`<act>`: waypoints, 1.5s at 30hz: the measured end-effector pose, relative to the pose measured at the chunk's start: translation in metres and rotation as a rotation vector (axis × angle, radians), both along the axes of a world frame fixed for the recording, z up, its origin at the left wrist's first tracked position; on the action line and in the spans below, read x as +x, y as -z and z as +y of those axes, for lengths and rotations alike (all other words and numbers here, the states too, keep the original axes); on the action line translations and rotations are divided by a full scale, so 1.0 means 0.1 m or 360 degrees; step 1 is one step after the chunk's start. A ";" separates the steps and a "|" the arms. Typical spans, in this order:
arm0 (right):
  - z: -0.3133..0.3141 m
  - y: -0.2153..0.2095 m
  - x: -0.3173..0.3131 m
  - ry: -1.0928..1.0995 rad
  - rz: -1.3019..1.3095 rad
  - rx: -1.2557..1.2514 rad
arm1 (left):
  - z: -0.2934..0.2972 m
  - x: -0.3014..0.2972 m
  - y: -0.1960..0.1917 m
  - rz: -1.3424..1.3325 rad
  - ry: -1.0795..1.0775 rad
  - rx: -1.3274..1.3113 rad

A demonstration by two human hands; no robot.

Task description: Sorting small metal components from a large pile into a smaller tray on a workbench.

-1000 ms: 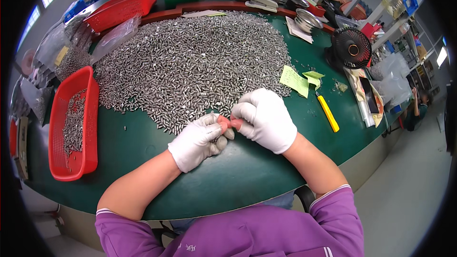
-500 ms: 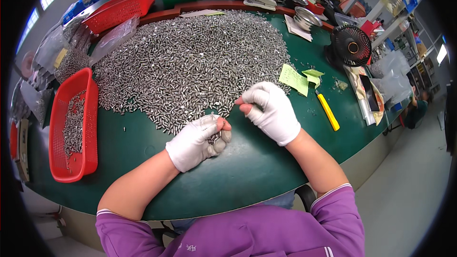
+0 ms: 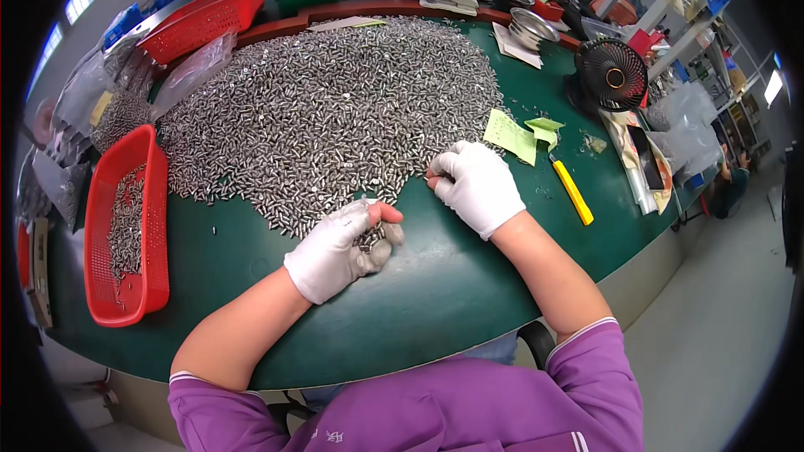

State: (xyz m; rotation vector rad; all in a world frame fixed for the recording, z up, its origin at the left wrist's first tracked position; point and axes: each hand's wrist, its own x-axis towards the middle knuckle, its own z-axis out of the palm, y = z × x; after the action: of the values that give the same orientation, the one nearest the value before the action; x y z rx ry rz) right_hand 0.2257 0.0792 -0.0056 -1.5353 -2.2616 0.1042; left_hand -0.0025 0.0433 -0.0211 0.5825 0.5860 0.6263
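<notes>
A wide heap of small metal pins (image 3: 343,109) covers the middle of the green table (image 3: 419,285). My left hand (image 3: 327,255), in a white glove with bare thumb tip, is curled palm-up at the heap's near edge. Several loose pins (image 3: 368,238) lie cupped in its fingers. To its right, my right hand (image 3: 479,188), gloved too, is turned palm-down beside the heap's near right edge. Its fingers are bent together, with the bare tips close to the pins. Whatever sits between those tips is hidden.
At left stands a red perforated basket (image 3: 157,226) partly filled with pins. Right of the heap lie green paper notes (image 3: 509,137) and a yellow-handled cutter (image 3: 573,192). A black fan (image 3: 611,75) stands beyond them. Another red basket (image 3: 205,17) rests at the far left.
My right hand has shifted slightly right and rolled further palm-down, its thumb and finger closing. My left thumb has straightened over the cupped pins. The whole view has shifted a little.
</notes>
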 end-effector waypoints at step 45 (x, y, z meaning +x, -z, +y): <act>-0.05 -0.02 -0.17 -0.0750 0.0579 0.0033 | -0.02 0.05 0.00 0.0012 -0.0016 -0.0029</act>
State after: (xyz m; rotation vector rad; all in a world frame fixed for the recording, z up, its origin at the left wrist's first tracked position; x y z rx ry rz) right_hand 0.2084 0.0738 -0.0032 -0.8579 -2.2594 0.4506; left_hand 0.0021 0.0416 -0.0213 0.5650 0.6013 0.6276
